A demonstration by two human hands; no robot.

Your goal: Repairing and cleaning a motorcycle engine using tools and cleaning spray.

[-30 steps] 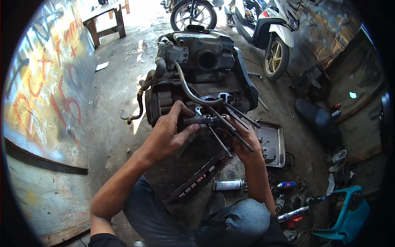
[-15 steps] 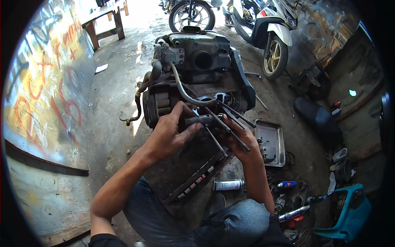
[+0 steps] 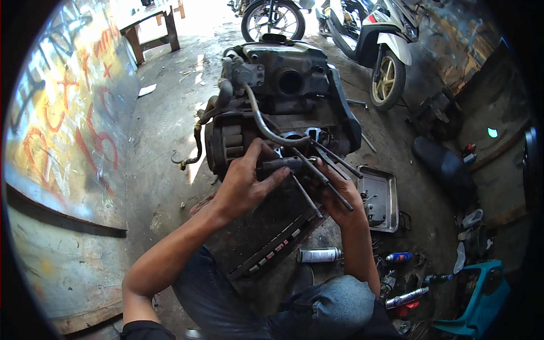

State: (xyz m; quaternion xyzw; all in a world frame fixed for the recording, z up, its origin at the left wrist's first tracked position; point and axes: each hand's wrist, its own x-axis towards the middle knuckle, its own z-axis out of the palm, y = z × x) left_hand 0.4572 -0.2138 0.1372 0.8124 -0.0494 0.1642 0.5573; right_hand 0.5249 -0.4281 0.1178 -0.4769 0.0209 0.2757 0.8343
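A dark, cylindrical metal part (image 3: 277, 165) lies crosswise between my hands, in front of a partly dismantled engine (image 3: 280, 71). My left hand (image 3: 245, 184) is closed on its left end, thumb along the near side and fingers over the top. At the other end, the fingertips of my right hand (image 3: 340, 195) are bent close against the part. Long metal studs (image 3: 328, 184) stick out of the engine toward me, crossing in front of the right hand and hiding some of its fingers. A curved metal pipe (image 3: 262, 122) runs just above the part.
To the right sits a metal tray (image 3: 391, 195) with parts inside. Spray cans (image 3: 319, 255), bottles and tools lie near my knee, with a teal plastic chair (image 3: 476, 300) beyond. A black seat (image 3: 445, 164) rests on the right; a scooter (image 3: 388, 62) stands at the back.
The whole view has shifted slightly, so the scene sits farther right. Both hands keep nearly the same place at the engine, still at the cylindrical part.
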